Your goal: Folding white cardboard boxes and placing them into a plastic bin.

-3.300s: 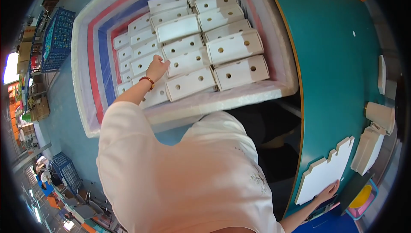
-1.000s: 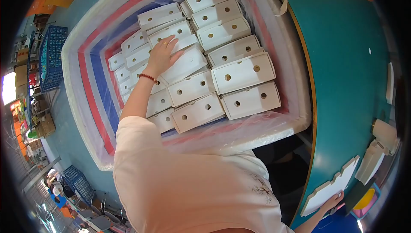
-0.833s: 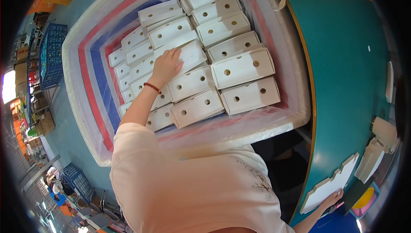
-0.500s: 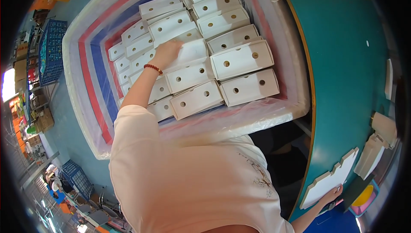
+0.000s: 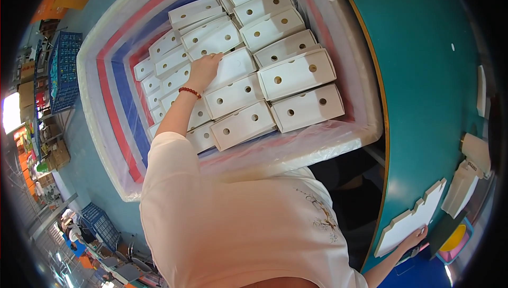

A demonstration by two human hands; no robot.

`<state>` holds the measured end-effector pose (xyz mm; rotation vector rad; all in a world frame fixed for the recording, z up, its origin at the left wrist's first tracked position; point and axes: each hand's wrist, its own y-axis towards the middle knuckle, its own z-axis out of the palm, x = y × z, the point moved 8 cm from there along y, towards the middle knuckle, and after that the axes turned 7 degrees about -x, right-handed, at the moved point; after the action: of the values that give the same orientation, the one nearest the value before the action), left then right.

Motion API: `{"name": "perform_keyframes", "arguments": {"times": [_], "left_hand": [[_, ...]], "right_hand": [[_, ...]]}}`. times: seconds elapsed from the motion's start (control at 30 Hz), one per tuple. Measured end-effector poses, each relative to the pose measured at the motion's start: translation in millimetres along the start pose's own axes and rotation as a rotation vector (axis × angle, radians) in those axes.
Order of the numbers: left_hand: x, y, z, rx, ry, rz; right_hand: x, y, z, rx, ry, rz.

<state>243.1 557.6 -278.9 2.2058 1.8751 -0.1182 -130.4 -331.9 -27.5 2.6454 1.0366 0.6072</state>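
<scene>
My left hand (image 5: pixel 205 71), with a red bead bracelet at the wrist, reaches into a large lined bin. Its fingers are bent together over the upper edge of a white cardboard box (image 5: pixel 235 67) whose near face has no holes. Just beyond the fingertips stands another white box (image 5: pixel 216 43) with two round holes. At the lower right, my right hand (image 5: pixel 413 238) grips the edge of a flat white cardboard blank (image 5: pixel 410 222) with a stepped outline, lying on the green table. Part of the left fingers' grip is hidden.
The bin (image 5: pixel 108 174) has a clear plastic lining over red and blue stripes and holds several rows of holed white boxes. A green table (image 5: pixel 418 92) runs along its right side. On it lie a beige device (image 5: pixel 463 182) and a yellow bowl (image 5: pixel 452 240). Blue crates (image 5: pixel 64 71) stand left.
The holed box beyond my left fingers now shows more of its face and leans toward the row behind. My left hand has shifted slightly. My right hand stays on the blank.
</scene>
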Motion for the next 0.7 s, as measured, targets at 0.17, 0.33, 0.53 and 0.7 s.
{"name": "perform_keyframes", "arguments": {"times": [0.17,0.33,0.53,0.7], "left_hand": [[0.5,1.4,-12.5,0.034,-0.045,-0.028],[26.9,11.4,-12.8,-0.113,-0.139,-0.1],[88.4,54.1,-2.7,-0.209,0.023,-0.261],[109.2,57.8,9.8,0.072,-0.074,-0.296]], "right_hand": [[19.3,-6.3,0.5,-0.01,-0.046,0.021],[8.6,0.2,5.8,0.0,-0.046,-0.032],[5.8,-1.5,-2.2,-0.005,-0.034,-0.01],[6.9,0.0,4.5,0.016,-0.034,0.006]]}}
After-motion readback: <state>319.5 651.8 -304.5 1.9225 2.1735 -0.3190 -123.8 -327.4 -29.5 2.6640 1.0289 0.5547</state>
